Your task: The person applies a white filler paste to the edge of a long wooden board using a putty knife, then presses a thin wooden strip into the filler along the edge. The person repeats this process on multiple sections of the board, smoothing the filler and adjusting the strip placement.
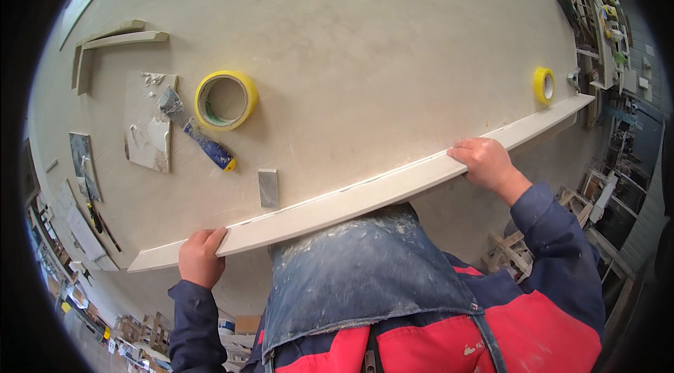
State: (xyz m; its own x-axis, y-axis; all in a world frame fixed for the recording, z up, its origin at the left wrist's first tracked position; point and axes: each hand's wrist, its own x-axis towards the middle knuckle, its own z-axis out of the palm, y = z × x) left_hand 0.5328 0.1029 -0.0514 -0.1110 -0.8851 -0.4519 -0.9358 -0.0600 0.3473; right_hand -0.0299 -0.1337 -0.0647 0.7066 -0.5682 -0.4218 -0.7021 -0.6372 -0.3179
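Here both hands' fingers, left hand (202,256) and right hand (486,162), curl over the long strip (365,197)

Head view. Long pale stone strip (365,194) lies along the near edge of a large beige slab (365,43), running from lower left to upper right of frame. Left hand (201,258) grips the strip near its lower-left end; right hand (488,162) holds it right of centre, fingers over the top edge. On the slab, left of centre: large yellow tape roll (226,99), blue-handled putty knife (196,132) just beside it, blade over a board smeared with white filler (149,124). Small grey block (268,188) near the strip. Second yellow tape roll (543,85), on edge, at upper right.
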